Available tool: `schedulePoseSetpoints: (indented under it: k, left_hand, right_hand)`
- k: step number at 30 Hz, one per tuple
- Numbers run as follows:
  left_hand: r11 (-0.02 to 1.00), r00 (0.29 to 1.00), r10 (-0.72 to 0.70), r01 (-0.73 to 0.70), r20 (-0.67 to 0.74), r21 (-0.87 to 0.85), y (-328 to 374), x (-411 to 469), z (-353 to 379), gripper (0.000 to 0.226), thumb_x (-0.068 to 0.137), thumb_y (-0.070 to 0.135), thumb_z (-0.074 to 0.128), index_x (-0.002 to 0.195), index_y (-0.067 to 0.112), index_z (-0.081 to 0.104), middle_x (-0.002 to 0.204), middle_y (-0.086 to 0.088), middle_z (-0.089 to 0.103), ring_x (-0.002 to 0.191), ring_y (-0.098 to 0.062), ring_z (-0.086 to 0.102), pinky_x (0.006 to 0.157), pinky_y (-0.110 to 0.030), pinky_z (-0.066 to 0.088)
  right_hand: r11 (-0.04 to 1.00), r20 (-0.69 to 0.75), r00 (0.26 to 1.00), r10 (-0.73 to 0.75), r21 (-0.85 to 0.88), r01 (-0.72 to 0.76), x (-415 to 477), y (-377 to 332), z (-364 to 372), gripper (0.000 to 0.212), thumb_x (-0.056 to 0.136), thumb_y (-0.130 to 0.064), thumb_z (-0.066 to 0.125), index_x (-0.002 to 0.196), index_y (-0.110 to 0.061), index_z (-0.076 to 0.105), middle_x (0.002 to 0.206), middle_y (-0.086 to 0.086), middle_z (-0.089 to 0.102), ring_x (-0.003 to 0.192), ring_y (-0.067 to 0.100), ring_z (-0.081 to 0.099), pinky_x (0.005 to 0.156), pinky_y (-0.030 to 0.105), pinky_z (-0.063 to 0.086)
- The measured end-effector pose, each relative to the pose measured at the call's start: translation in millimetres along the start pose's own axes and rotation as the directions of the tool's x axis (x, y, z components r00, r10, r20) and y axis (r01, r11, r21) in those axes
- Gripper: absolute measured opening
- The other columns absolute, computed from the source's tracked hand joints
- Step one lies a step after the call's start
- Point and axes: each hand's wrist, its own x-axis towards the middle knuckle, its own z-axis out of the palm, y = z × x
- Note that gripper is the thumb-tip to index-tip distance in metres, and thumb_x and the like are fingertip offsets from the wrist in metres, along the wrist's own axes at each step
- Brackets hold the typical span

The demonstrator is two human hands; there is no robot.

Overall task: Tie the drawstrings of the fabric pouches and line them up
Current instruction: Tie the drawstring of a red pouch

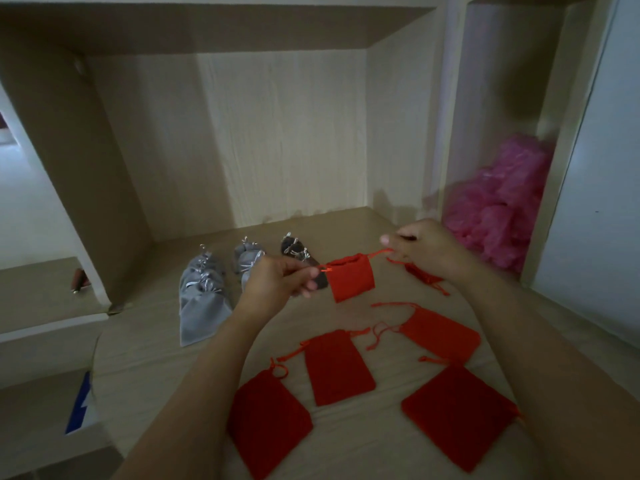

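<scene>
Fingers curled tight, the left hand point(277, 280) and right hand point(424, 245) each pinch one end of the drawstring point(380, 253). The small red pouch point(349, 280) hangs taut between them at mid-frame. The cord is thin and the hold is by fingertips only — an uneven tug could slip an end free, dropping the pouch among the loose red pouches point(339, 367) below — or reopening its gathered mouth.

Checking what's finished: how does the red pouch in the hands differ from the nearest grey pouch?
The red pouch hangs between left hand and right hand, each pinching a cord; the grey pouch lies on the shelf. Red's cords are red, grey's silver and seemingly tied. Both are drawstring pouches.
</scene>
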Motion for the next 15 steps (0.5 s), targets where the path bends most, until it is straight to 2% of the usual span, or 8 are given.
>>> schedulePoseSetpoints:
  k: [3, 5, 6, 7, 9, 12, 13, 15]
  left_hand:
    - [1.0, 1.0, -0.008, 0.007, -0.019, -0.014, -4, 1, -4, 0.023, 0.088, 0.011, 0.062, 0.066, 0.005, 0.065, 0.046, 0.002, 0.06, 0.037, -0.007, 0.053, 0.044, -0.015, 0.044]
    - [1.0, 1.0, -0.008, 0.008, -0.021, -0.019, -6, 1, -4, 0.027, 0.089, 0.014, 0.061, 0.064, 0.005, 0.064, 0.045, 0.002, 0.058, 0.037, -0.009, 0.051, 0.044, -0.016, 0.044]
    - [1.0, 1.0, -0.003, 0.003, -0.013, -0.019, -7, 1, -3, 0.028, 0.09, 0.015, 0.06, 0.064, 0.005, 0.064, 0.045, 0.002, 0.058, 0.037, -0.009, 0.051, 0.045, -0.016, 0.044]
    - [1.0, 1.0, 0.006, -0.006, 0.001, -0.018, -7, 1, -3, 0.028, 0.09, 0.015, 0.059, 0.064, 0.005, 0.064, 0.045, 0.002, 0.058, 0.038, -0.008, 0.051, 0.045, -0.016, 0.044]
    - [0.999, 0.999, 0.026, -0.026, 0.026, -0.02, -8, 2, -1, 0.027, 0.09, 0.014, 0.059, 0.065, 0.004, 0.064, 0.046, 0.003, 0.058, 0.039, -0.007, 0.051, 0.046, -0.016, 0.044]
    - [0.999, 0.998, 0.043, -0.042, 0.049, -0.023, -8, 1, 1, 0.026, 0.09, 0.014, 0.06, 0.066, 0.005, 0.065, 0.046, 0.004, 0.058, 0.04, -0.007, 0.052, 0.046, -0.015, 0.043]
    - [0.998, 0.998, 0.042, -0.04, 0.055, -0.038, -7, 1, 2, 0.026, 0.089, 0.014, 0.059, 0.065, 0.006, 0.065, 0.046, 0.004, 0.058, 0.039, -0.006, 0.051, 0.046, -0.014, 0.043]
    - [0.997, 0.997, 0.035, -0.03, 0.063, -0.073, -5, 0, 4, 0.026, 0.09, 0.014, 0.059, 0.066, 0.006, 0.064, 0.045, 0.004, 0.058, 0.038, -0.004, 0.051, 0.045, -0.013, 0.042]
  right_hand:
    - [0.999, -0.138, 0.989, 0.049, -0.001, -0.049, 0, -6, -1, 0.052, 0.094, -0.035, 0.052, 0.048, -0.018, 0.036, 0.041, -0.007, 0.034, 0.039, 0.004, 0.037, 0.044, 0.021, 0.025]
    - [0.999, -0.184, 0.982, 0.044, 0.002, -0.044, -1, -6, 1, 0.051, 0.096, -0.038, 0.048, 0.051, -0.017, 0.036, 0.045, -0.003, 0.034, 0.037, 0.005, 0.034, 0.044, 0.022, 0.025]
    - [0.999, -0.163, 0.986, 0.04, 0.024, -0.037, -2, -6, 2, 0.05, 0.095, -0.042, 0.049, 0.053, -0.016, 0.041, 0.047, -0.001, 0.04, 0.038, 0.003, 0.037, 0.048, 0.023, 0.03]
    - [0.998, -0.114, 0.993, 0.033, 0.056, -0.027, -3, -7, 4, 0.047, 0.092, -0.047, 0.051, 0.058, -0.015, 0.049, 0.053, -0.001, 0.051, 0.043, 0.003, 0.045, 0.053, 0.024, 0.035]
    - [0.994, 0.062, 0.998, 0.011, 0.107, -0.017, -6, -11, 8, 0.037, 0.085, -0.052, 0.056, 0.081, -0.017, 0.063, 0.078, -0.005, 0.067, 0.058, 0.007, 0.059, 0.061, 0.027, 0.044]
    - [0.992, 0.377, 0.926, 0.026, 0.103, -0.07, -10, -16, 20, 0.047, 0.079, -0.043, 0.068, 0.119, -0.023, 0.057, 0.11, -0.01, 0.063, 0.07, 0.006, 0.063, 0.061, 0.017, 0.047]
    - [0.989, 0.425, 0.904, 0.04, 0.113, -0.097, -12, -18, 26, 0.053, 0.075, -0.04, 0.073, 0.122, -0.023, 0.056, 0.111, -0.009, 0.062, 0.071, 0.004, 0.062, 0.06, 0.014, 0.047]
    - [0.993, 0.401, 0.915, 0.053, 0.076, -0.091, -15, -21, 40, 0.049, 0.066, -0.046, 0.079, 0.106, -0.023, 0.062, 0.096, -0.008, 0.063, 0.067, 0.002, 0.057, 0.063, 0.018, 0.048]
